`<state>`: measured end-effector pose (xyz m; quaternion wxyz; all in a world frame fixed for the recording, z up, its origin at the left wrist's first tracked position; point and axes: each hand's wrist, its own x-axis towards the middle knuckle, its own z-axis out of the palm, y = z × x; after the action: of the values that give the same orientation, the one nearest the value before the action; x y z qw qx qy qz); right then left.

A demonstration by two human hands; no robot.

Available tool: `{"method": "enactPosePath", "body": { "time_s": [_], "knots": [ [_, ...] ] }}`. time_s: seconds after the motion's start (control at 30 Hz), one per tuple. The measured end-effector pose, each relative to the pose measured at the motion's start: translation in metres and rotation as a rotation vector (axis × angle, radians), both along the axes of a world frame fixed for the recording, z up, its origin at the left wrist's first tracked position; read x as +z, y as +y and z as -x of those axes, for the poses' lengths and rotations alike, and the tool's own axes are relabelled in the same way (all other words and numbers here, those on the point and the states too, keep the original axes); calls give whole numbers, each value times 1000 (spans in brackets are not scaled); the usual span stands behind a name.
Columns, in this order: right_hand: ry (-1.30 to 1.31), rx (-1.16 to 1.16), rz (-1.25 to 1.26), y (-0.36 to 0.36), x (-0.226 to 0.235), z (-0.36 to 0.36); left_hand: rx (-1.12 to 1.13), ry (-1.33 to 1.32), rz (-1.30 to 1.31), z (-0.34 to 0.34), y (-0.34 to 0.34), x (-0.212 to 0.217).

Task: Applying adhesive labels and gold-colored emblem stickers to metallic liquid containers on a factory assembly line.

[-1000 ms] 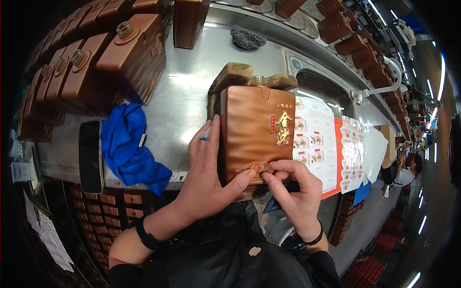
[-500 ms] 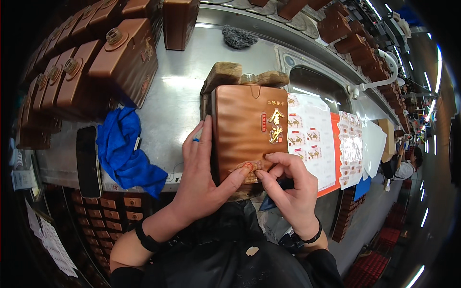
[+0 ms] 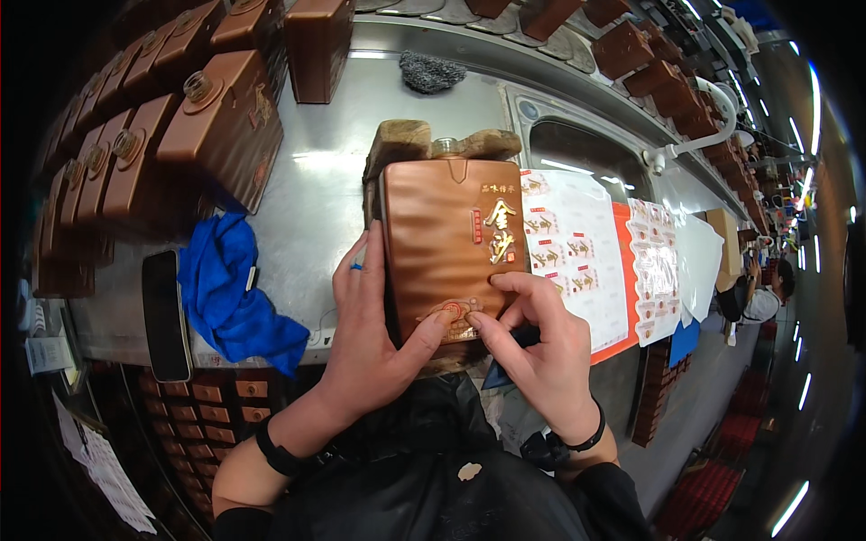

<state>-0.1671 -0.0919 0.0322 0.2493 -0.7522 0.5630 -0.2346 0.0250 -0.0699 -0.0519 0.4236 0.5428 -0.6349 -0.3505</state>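
A flat copper-brown bottle (image 3: 433, 234) lies face up in a worn wooden cradle (image 3: 401, 142), its threaded neck pointing away from me. Gold and red lettering runs down its right side. My left hand (image 3: 370, 334) grips the bottle's left edge with long fingers laid along it, and its thumb presses the front near the bottom. There, a small red and gold emblem (image 3: 454, 308) sits under and between both thumbs. My right hand (image 3: 546, 347) is at the lower right corner, thumb beside the emblem and index fingertip on the front face. Its other fingers are curled and partly hidden.
More brown bottles (image 3: 216, 135) stand at left. A blue cloth (image 3: 230, 288) and black phone (image 3: 165, 316) lie near the table edge. Sticker sheets (image 3: 577, 243) lie right of the bottle, below a metal-framed dark panel (image 3: 586, 149). A dark scouring pad (image 3: 431, 72) lies beyond.
The whole view has shifted slightly, so the bottle and hands appear a little farther left. Both thumbs stay at the emblem, and the grip looks nearly the same.
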Motion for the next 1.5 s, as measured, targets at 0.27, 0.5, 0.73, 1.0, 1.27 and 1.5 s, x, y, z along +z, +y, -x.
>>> {"method": "enactPosePath", "body": {
  "time_s": [0.27,0.5,0.73,1.0,1.27,1.5],
  "knots": [
    [100,-158,47,-3,6,23,-6,-17,-9,4,1,2],
    [-120,-73,12,6,9,27,0,-36,-3,5,0,1],
    [-617,-56,-481,-14,20,41,15,-5,-20,7,1,0],
    [-455,65,-367,-1,11,20,16,-59,11,7,1,-5],
    [-228,-327,-166,0,25,53,21,-20,23,9,1,-7],
    [-136,-191,-83,-8,22,45,7,-42,59,9,0,-6]
  ]
}}
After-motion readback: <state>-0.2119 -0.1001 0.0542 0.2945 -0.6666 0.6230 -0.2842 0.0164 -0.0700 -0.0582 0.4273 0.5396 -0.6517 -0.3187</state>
